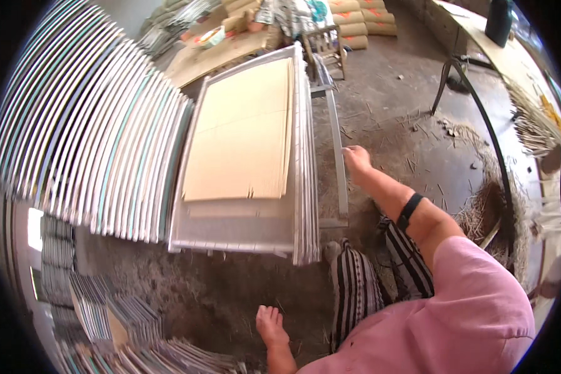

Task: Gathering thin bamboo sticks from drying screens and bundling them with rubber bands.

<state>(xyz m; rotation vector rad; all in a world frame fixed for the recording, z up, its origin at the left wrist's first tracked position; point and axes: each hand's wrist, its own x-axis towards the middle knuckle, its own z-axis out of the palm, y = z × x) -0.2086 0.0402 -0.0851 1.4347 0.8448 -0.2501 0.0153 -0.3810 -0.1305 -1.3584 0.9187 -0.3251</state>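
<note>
A stack of white-edged screen frames (305, 187) stands on a metal cart in the middle of the view. On the top frame lie tan cardboard sheets (238, 137), with slightly uneven edges. My right hand (357, 163) is closed at the grey metal bar (338, 143) along the cart's right side; its fingertips are partly hidden there. Below the cart's near end, my left hand (272, 325) hangs over the floor, fingers loosely stretched and holding nothing.
Tall rows of upright frames (75, 118) fill the left. More frames (134, 321) lean at lower left. Behind the cart are a low wooden table (230, 56), a chair (325, 51) and tan sacks (349, 30). A bench with black legs (480, 106) and scattered sticks (480, 218) are at right.
</note>
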